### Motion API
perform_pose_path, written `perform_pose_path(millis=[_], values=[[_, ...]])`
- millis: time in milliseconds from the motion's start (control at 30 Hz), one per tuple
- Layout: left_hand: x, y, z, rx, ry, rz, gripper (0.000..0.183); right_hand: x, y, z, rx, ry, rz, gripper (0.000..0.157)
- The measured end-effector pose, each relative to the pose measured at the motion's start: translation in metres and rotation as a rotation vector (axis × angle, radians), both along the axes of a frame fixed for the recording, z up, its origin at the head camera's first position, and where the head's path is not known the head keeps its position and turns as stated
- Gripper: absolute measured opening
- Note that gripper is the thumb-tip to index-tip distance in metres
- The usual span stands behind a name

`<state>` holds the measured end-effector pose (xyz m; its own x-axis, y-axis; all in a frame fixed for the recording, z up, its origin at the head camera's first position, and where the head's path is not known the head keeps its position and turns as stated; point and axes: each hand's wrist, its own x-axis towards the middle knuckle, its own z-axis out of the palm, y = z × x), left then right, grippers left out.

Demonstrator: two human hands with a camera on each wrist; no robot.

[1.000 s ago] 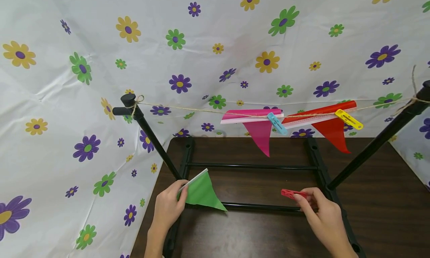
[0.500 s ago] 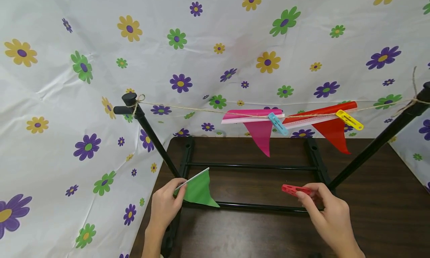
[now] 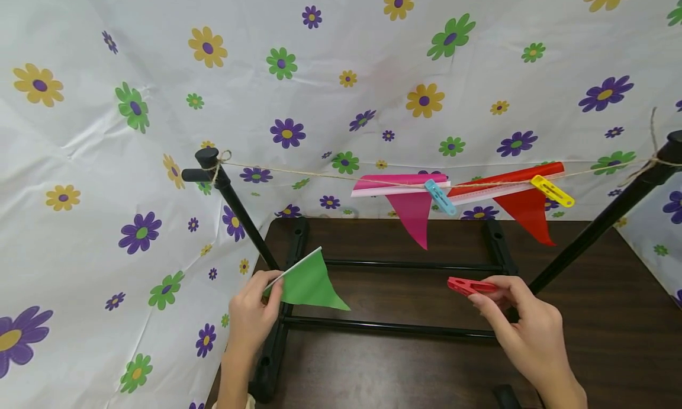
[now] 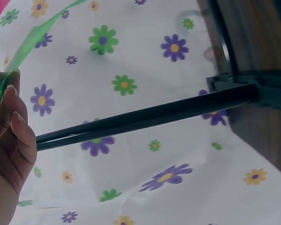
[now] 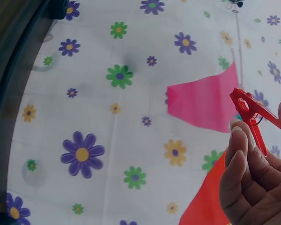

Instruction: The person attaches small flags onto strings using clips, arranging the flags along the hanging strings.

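Note:
My left hand pinches a green triangular pennant by one end of its white-edged top. The pennant slants up to the right, its point hanging toward the lower right. In the left wrist view the same pennant shows as a thin strip above the fingers. Between thumb and fingers, my right hand holds a red clothespin by its handle end. The right wrist view shows the clothespin with its handles spread apart. Both hands are below a twine line, apart from it.
A pink pennant hangs from the twine by a blue clothespin. Right of it a red pennant hangs by a yellow clothespin. The twine is tied between black posts on a frame standing on a dark wooden table.
Both hands have risen a little with what they hold. The left has also shifted left with the green pennant, the right slightly right with the red clothespin.

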<state>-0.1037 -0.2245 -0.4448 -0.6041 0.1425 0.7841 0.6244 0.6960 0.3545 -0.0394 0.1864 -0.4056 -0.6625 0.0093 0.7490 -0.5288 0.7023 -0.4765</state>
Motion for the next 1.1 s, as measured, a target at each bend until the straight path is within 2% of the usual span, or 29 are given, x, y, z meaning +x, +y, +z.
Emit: perform_pose_path(millis=[200, 500, 700, 833, 1100], values=[[-0.002, -0.002, 0.016, 0.030, 0.065, 0.004, 0.014, -0.001, -0.006, 0.010, 0.021, 0.030, 0.008, 0.069], [-0.001, 0.002, 0.030, 0.120, 0.073, 0.001, 0.003, -0.002, -0.019, 0.032, 0.024, 0.089, 0.021, 0.071], [-0.002, 0.004, 0.041, 0.131, 0.128, -0.029, 0.022, -0.004, -0.028, 0.046, 0.029, 0.122, 0.033, 0.070], [-0.004, 0.006, 0.049, 0.120, 0.155, -0.025, 0.037, -0.008, -0.033, 0.051, 0.026, 0.135, 0.055, 0.070], [-0.009, 0.009, 0.063, 0.138, 0.181, -0.048, 0.037, -0.014, -0.042, 0.061, 0.040, 0.144, 0.097, 0.066]])
